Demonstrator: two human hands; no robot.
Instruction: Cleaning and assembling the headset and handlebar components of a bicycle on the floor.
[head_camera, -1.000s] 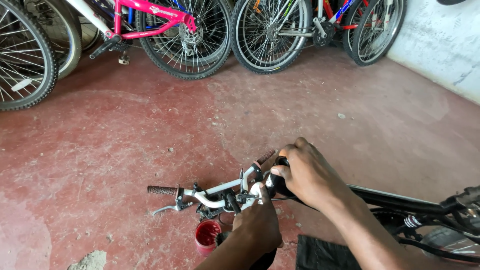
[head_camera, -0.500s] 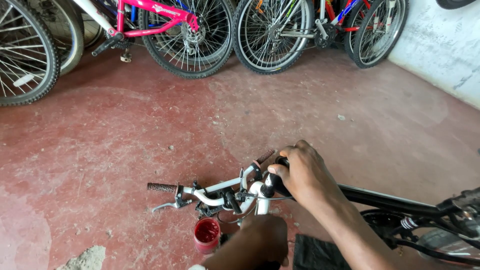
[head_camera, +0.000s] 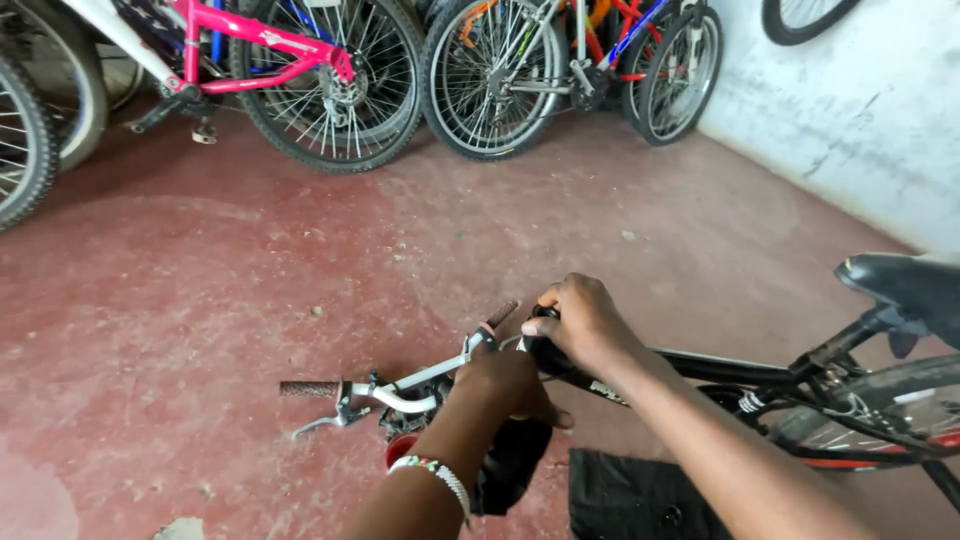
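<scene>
Right hand (head_camera: 585, 328): curled over the top of the black bicycle's stem where it meets the frame, fingers closed around that junction; the grip looks meant to steady the front end while the other hand works.

Left hand (head_camera: 512, 385): closed low on the middle of the handlebar (head_camera: 405, 388), just beside the right hand, knuckles up; what the palm presses on is hidden beneath it (a beaded bracelet (head_camera: 437, 475) circles the wrist).

Handlebar: silver, running from lower left to upper right, with a brown grip (head_camera: 308, 388) at the near end and another at the far end by the right hand's fingertips; a brake lever (head_camera: 322, 424) hangs under the left grip, pointing at the floor.

Black bicycle (head_camera: 740, 368): low at the right of the view, top tube running from the hands back to a black saddle (head_camera: 905, 283); its front end sits right under both hands, within easy reach.

Red cup (head_camera: 400, 452): on the floor directly below the handlebar, mostly hidden by the left forearm.

Red floor (head_camera: 250, 270): worn and dusty concrete.

Parked bicycles: a pink-framed bicycle (head_camera: 265, 45) and several others lean in a row at the far side, well apart from the hands, near a pale wall (head_camera: 860, 120).
</scene>
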